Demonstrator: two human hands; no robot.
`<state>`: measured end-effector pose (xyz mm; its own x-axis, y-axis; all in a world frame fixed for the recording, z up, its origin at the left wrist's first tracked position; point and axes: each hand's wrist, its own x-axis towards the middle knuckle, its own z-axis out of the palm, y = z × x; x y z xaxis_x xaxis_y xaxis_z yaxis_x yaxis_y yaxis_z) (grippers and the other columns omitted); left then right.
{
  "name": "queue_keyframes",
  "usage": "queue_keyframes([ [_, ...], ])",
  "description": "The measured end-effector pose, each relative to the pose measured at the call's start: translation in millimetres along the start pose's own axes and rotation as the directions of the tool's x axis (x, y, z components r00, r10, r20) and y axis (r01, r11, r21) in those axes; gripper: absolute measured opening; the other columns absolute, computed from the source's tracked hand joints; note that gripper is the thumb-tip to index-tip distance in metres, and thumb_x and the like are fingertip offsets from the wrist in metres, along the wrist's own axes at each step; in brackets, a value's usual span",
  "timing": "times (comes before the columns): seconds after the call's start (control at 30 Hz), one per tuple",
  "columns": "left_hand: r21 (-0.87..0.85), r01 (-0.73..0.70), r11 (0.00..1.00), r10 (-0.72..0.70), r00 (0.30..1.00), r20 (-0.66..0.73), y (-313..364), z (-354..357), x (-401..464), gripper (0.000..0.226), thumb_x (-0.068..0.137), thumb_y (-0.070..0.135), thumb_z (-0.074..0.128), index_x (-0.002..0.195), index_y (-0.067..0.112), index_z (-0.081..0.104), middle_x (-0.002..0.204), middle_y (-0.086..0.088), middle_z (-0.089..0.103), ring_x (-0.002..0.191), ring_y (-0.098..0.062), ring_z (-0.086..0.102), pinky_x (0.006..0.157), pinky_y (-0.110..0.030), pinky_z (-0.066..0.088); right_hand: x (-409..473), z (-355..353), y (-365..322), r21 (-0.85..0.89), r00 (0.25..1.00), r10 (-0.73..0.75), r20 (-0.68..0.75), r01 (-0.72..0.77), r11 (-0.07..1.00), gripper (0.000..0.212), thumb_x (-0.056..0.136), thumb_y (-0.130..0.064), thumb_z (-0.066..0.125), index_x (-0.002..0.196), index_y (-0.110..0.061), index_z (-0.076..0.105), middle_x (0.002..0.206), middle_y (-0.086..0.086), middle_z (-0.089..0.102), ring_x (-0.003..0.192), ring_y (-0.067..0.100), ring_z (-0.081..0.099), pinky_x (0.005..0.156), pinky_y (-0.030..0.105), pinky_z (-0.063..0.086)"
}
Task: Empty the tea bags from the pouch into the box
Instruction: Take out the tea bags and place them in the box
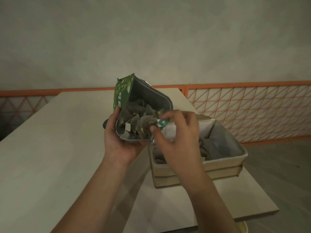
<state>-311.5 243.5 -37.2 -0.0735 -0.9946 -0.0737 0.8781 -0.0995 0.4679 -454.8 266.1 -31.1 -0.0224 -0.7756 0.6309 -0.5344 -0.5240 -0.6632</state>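
Right hand (175, 132) seemingly pinching tag (162, 122), pouch (134, 105) gripped

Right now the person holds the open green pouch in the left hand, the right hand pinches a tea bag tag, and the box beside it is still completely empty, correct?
Not quite: the box is not empty. The head view shows tea bags already lying inside it. The rest stands: the left hand holds the open green pouch, and the right hand pinches a tea bag tag.
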Motion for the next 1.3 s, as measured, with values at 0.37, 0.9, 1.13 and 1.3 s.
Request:
queue_keyframes([
  [0.37,0.006,0.02,1.0,-0.02,1.0,0.012,5.3,-1.1,-0.3,0.062,0.094,0.059,0.05,0.138,0.017,0.062,0.141,-0.014,0.06,0.121,-0.034,0.062,0.088,-0.041,0.058,2.9,7.2,2.2,0.081,0.988,0.095,0.124,-0.105,0.991,0.004,0.083,-0.038,0.07,0.085,-0.034,0.07,0.13,-0.003,0.044,0.126,0.014,0.033,0.095,0.015,0.034],
  [0.9,-0.063,0.037,0.997,-0.033,0.997,0.067,2.5,-2.1,0.9,0.058,0.094,0.054,0.053,0.144,0.024,0.057,0.147,-0.009,0.055,0.124,-0.032,0.059,0.084,-0.042,0.059,3.5,-42.4,20.4,0.476,0.936,0.307,0.171,-0.351,0.806,0.01,0.089,-0.024,0.067,0.089,-0.018,0.059,0.084,0.006,0.068,0.074,0.014,0.064,0.063,0.018,0.05],
  [1.13,-0.035,0.01,0.999,-0.008,0.999,0.049,1.4,-2.6,3.9,0.056,0.096,0.052,0.051,0.143,0.024,0.057,0.147,-0.007,0.056,0.137,-0.032,0.051,0.103,-0.046,0.049,0.5,-33.8,33.3,-0.233,0.904,0.227,0.362,-0.149,0.961,0.025,0.087,-0.018,0.064,0.1,-0.04,0.062,0.109,-0.016,0.056,0.105,0.006,0.052,0.093,0.021,0.044],
  [1.3,-0.031,0.013,0.999,-0.012,0.999,0.042,0.9,-1.0,3.2,0.055,0.096,0.054,0.051,0.138,0.021,0.063,0.139,-0.012,0.063,0.124,-0.035,0.062,0.094,-0.047,0.056,-0.5,-22.5,2.1,-0.059,0.915,0.253,0.314,-0.247,0.967,0.012,0.083,-0.043,0.061,0.093,-0.046,0.056,0.1,-0.028,0.055,0.104,0.005,0.049,0.101,0.047,0.039],
])
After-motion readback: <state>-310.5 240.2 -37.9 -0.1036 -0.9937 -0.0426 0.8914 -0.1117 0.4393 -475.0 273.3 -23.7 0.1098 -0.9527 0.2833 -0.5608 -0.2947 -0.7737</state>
